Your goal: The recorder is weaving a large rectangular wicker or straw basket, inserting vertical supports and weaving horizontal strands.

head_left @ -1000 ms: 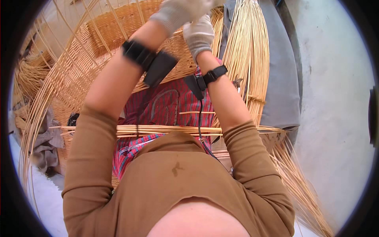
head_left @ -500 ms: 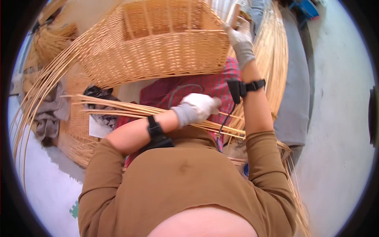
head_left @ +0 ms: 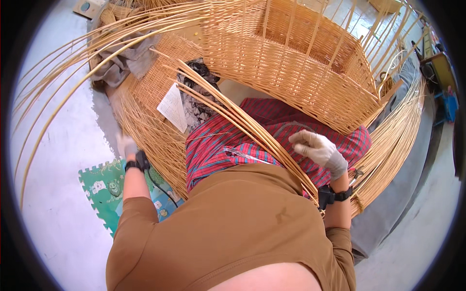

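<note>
A large half-woven wicker basket (head_left: 301,63) with upright stakes stands in front of me, above my lap, which is covered by a red plaid cloth (head_left: 228,145). A bundle of long wicker rods (head_left: 233,114) lies diagonally across the cloth. My gloved right hand (head_left: 318,149) rests on the cloth with its fingers curled against the bundle. My gloved left hand (head_left: 127,144) is blurred and stretched down to my left, at the edge of a flat woven wicker piece (head_left: 155,136) on the floor. Both wrists carry black bands.
Long loose rods (head_left: 63,63) arc over the pale floor at left. More rods (head_left: 398,140) fan out on the right over a grey mat. A green foam puzzle mat (head_left: 102,186), a sheet of paper (head_left: 172,106) and a grey cloth (head_left: 121,60) lie at left.
My left hand has left the rods on my lap and swung down to the floor at left. My right hand has come down from the basket rim onto the bundle.
</note>
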{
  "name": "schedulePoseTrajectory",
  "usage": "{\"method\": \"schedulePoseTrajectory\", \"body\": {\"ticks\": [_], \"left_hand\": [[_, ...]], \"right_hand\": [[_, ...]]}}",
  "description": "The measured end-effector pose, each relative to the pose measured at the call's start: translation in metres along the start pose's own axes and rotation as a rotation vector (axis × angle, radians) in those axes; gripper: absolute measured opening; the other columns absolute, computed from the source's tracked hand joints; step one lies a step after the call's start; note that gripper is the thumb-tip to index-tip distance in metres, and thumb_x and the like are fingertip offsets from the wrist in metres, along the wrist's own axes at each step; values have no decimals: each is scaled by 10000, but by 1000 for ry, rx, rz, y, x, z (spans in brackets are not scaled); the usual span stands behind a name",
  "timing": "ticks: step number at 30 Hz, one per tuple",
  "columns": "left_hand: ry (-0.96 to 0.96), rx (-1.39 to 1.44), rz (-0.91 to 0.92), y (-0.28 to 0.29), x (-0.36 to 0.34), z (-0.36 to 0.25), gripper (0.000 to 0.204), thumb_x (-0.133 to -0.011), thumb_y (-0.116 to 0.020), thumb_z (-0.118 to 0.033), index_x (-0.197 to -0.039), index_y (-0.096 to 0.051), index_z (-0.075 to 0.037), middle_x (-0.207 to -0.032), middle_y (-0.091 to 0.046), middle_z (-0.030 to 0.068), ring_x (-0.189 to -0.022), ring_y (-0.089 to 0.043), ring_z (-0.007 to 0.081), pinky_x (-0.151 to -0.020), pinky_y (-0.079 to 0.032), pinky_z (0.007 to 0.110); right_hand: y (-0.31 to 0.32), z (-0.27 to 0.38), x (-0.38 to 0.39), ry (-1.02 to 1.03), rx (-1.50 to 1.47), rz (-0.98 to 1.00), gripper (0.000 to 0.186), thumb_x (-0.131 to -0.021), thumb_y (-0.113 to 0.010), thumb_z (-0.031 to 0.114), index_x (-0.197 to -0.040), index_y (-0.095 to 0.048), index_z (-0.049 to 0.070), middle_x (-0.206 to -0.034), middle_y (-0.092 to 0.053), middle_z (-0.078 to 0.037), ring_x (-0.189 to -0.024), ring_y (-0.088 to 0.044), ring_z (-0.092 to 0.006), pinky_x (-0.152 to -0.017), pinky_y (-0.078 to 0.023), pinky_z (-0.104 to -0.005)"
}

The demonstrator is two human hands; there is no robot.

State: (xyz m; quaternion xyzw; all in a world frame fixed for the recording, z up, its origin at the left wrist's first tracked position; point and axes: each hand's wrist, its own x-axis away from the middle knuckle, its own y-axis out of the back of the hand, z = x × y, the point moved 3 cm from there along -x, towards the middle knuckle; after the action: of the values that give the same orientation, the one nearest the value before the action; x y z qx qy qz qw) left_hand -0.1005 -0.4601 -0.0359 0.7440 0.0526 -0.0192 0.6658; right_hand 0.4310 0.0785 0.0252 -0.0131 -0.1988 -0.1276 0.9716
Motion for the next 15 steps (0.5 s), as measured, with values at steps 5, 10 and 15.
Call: {"method": "schedulePoseTrajectory", "body": {"ticks": [5,10,15], "left_hand": [[94,-193,488,-119,138,165,571,-970,-639,-241,-1507,-553,-69,-1502,-583,263,-1374,-576,418,-1156,-457,456],[-123,-53,551,-151,187,122,688,-978,-692,-301,-1581,-460,-68,-1572,-505,312,-1412,-538,456,-1168,-447,490],[-602,270,-61,-30,107,-127,545,-1057,-630,-204,-1558,-507,-30,-1533,-573,212,-1406,-541,415,-1188,-435,496]], "right_hand": [[52,-4,-33,121,-161,-466,328,-1119,-595,326,-1204,-711,31,-869,-624,31,-742,-521,-75,-655,-412,-241],[83,-7,-39,244,-436,-492,298,-1124,-608,257,-1306,-708,42,-1015,-703,-3,-901,-653,-100,-780,-548,-265],[64,-45,-47,85,-584,-603,345,-1091,-660,327,-1297,-695,52,-1036,-734,-22,-912,-682,-127,-802,-580,-291]]}}
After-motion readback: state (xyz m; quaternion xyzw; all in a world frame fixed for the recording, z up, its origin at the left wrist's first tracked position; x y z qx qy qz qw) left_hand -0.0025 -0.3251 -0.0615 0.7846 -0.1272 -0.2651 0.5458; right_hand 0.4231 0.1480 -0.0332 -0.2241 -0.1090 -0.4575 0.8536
